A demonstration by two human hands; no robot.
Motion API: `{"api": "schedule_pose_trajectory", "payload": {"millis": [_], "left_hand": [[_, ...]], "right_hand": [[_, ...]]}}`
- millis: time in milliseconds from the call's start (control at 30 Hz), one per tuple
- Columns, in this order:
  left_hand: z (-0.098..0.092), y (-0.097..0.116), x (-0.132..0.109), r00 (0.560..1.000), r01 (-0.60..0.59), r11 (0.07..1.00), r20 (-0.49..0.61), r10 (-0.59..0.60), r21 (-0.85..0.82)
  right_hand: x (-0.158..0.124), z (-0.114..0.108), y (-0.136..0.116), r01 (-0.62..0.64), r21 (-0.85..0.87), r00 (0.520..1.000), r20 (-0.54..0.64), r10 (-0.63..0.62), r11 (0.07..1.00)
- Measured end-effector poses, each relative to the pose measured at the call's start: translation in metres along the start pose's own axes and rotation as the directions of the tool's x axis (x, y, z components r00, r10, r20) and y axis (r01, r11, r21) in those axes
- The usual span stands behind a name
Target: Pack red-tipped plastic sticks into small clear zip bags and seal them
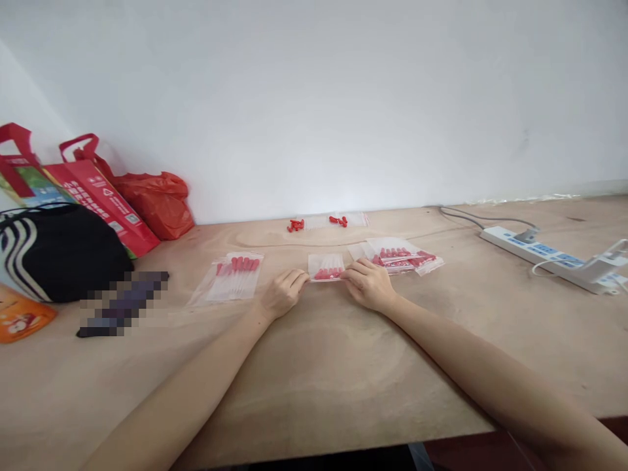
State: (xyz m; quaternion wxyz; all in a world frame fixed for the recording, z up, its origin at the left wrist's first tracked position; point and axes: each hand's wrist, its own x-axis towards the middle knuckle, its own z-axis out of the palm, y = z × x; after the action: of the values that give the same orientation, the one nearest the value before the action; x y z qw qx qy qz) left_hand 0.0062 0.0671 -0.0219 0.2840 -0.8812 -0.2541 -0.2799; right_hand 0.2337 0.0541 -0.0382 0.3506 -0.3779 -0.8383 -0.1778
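A small clear plastic bag (326, 263) with several red-ended items inside lies flat in the middle of the table. My left hand (284, 292) pinches its near left corner, and the fingers of my right hand (367, 284) are closed on its near right corner. Left of my hands lie clear bags (238, 278) holding red-topped thin clear pieces. Just beyond my right hand is an overlapping pile of similar filled bags (402, 254).
Loose red pieces (296, 226) and clear items lie near the wall. A white power strip (544, 254) with cables is at right. On the left are a black bag (73, 252), red bags (159, 203), an orange packet (22, 317) and a blurred dark object (127, 302).
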Motion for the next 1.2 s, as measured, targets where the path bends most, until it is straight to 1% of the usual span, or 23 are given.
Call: {"api": "schedule_pose_trajectory", "payload": {"millis": [100,233,367,500,600,700,733,767,800,833,867,900,933,967,1033,1100,1133,1167,1200], "left_hand": [[0.000,0.004,0.002,1.000,0.006,0.998,-0.009,-0.006,-0.063],[0.001,0.011,0.006,1.000,-0.021,0.994,0.008,0.022,-0.105],[0.004,0.016,0.009,0.998,-0.061,0.992,-0.010,0.060,-0.113],[0.007,0.017,0.009,0.998,-0.059,0.992,-0.003,0.059,-0.112],[0.006,0.014,0.005,0.999,-0.031,0.992,-0.039,0.027,-0.124],[0.005,0.009,0.002,0.997,-0.061,0.983,-0.063,0.051,-0.174],[0.004,0.007,0.002,0.998,-0.050,0.981,-0.048,0.042,-0.187],[0.004,0.003,0.001,1.000,-0.007,0.982,-0.022,0.003,-0.186],[0.004,-0.002,0.000,0.998,0.070,0.984,0.008,-0.070,-0.166],[0.004,-0.008,-0.001,0.984,0.175,0.977,0.032,-0.172,-0.123],[0.004,-0.015,-0.004,0.954,0.297,0.953,0.047,-0.295,-0.061],[0.003,-0.022,-0.007,0.905,0.422,0.907,0.047,-0.422,0.011],[0.001,-0.031,-0.011,0.838,0.540,0.837,0.034,-0.544,0.089],[-0.001,-0.040,-0.016,0.760,0.639,0.752,0.023,-0.650,0.160],[-0.007,-0.056,-0.026,0.578,0.785,0.559,0.011,-0.816,0.268],[-0.013,-0.070,-0.037,0.399,0.866,0.388,0.029,-0.916,0.315],[-0.016,-0.075,-0.041,0.326,0.890,0.324,0.049,-0.944,0.320],[-0.018,-0.080,-0.044,0.267,0.907,0.277,0.074,-0.961,0.317],[-0.020,-0.084,-0.047,0.224,0.919,0.245,0.104,-0.969,0.307]], "right_hand": [[0.003,0.003,-0.004,0.038,0.003,0.999,-0.026,-0.038,0.999],[0.005,0.009,-0.012,0.081,0.000,0.996,0.020,-0.081,0.997],[0.007,0.011,-0.015,0.102,-0.025,0.994,0.048,-0.101,0.994],[0.007,0.010,-0.016,0.106,-0.006,0.994,0.005,-0.106,0.994],[0.006,0.012,-0.014,0.070,0.058,0.997,-0.034,-0.069,0.996],[0.006,0.014,-0.008,0.082,0.123,0.995,-0.071,-0.073,0.989],[0.006,0.014,-0.004,0.099,0.125,0.992,-0.089,-0.088,0.987],[0.006,0.014,0.001,0.116,0.113,0.989,-0.108,-0.104,0.987],[0.006,0.013,0.007,0.129,0.091,0.985,-0.128,-0.117,0.987],[0.006,0.012,0.013,0.133,0.060,0.982,-0.146,-0.123,0.989],[0.005,0.010,0.021,0.125,0.029,0.980,-0.161,-0.119,0.992],[0.004,0.008,0.028,0.105,-0.003,0.980,-0.171,-0.104,0.994],[0.003,0.005,0.036,0.073,-0.034,0.981,-0.179,-0.078,0.997],[0.001,0.003,0.043,0.043,-0.060,0.983,-0.176,-0.053,0.997],[-0.002,0.001,0.054,-0.008,-0.107,0.988,-0.155,-0.009,0.994],[-0.005,0.000,0.060,-0.032,-0.154,0.995,-0.096,0.017,0.988],[-0.006,0.000,0.061,-0.037,-0.180,0.998,-0.053,0.028,0.983],[-0.006,0.001,0.060,-0.040,-0.207,0.999,-0.002,0.041,0.978],[-0.007,0.001,0.059,-0.043,-0.232,0.997,0.049,0.056,0.972]]}}
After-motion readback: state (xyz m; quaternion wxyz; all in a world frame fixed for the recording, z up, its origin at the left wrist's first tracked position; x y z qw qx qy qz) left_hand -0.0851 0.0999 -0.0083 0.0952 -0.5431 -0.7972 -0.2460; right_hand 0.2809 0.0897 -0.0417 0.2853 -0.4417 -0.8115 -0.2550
